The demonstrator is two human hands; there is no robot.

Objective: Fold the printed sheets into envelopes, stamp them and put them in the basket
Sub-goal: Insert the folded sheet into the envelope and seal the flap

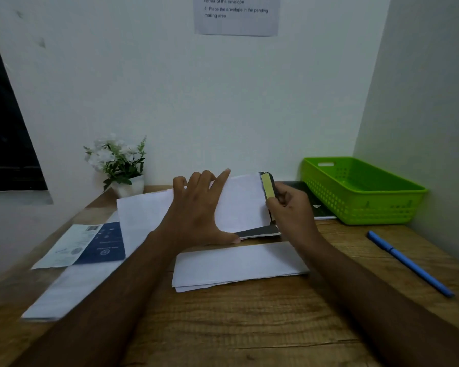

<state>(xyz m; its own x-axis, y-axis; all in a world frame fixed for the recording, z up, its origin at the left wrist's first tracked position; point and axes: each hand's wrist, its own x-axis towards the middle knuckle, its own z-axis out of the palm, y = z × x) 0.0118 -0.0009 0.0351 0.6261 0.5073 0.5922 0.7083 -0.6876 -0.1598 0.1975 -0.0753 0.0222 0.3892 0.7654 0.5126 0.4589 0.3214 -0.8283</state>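
From where I watch, the white sheet [239, 205] lies on a dark booklet [260, 230] at the back of the table [276, 327], its long axis running left to right. My left hand [194, 215] lies flat on it, fingers spread, pinning its left part; that grip has nothing in it. My right hand [292, 210] sits at the sheet's right edge, its grip pinched closed on a small yellow-green strip [266, 186] that stands against that edge; what the strip is I cannot tell. The green basket [398, 207] is further right, nearer the right hand, and looks empty. A folded sheet [239, 266] lies just in front of both hands. Both forearms reach forward, wrists low.
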